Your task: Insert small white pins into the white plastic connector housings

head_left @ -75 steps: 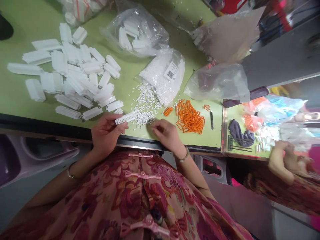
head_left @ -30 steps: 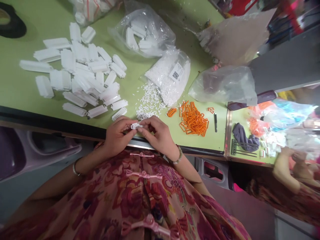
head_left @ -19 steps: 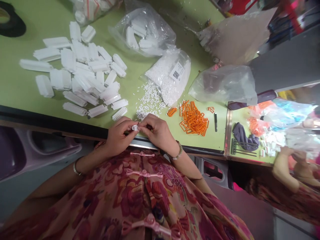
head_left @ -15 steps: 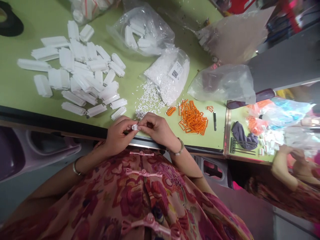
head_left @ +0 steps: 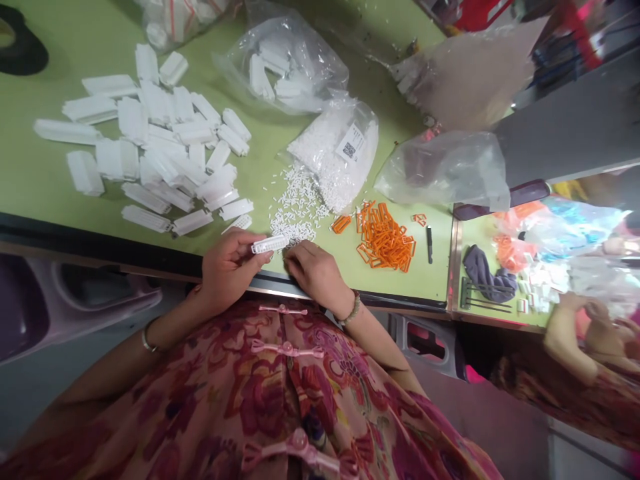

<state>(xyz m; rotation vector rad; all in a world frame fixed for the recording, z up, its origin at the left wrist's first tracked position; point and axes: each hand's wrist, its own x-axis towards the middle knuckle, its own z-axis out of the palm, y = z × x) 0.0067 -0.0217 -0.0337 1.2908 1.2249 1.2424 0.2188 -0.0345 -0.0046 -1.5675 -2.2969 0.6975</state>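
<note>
My left hand (head_left: 227, 263) is closed on a white plastic connector housing (head_left: 270, 244), pinching its left end with the slotted face showing. Close to its right end, my right hand (head_left: 313, 270) rests low over the near side of a pile of tiny white pins (head_left: 295, 200). The fingers of that hand are curled together, and whatever sits between the tips is hidden. To the left lies a heap of similar white housings (head_left: 170, 150). Right of my right hand is a pile of orange plastic clips (head_left: 385, 237).
A clear bag of white pins (head_left: 335, 150) lies behind the loose ones, with a bag of housings (head_left: 285, 67) beyond. A thin black tool (head_left: 429, 244) lies right of the clips. At the adjoining table, another person's hands (head_left: 583, 320) work beside a grey cloth (head_left: 483, 270).
The white housing has turned lengthwise in my left hand, showing its slotted face. My right hand has come off it and moved right and down to the edge of the pin pile.
</note>
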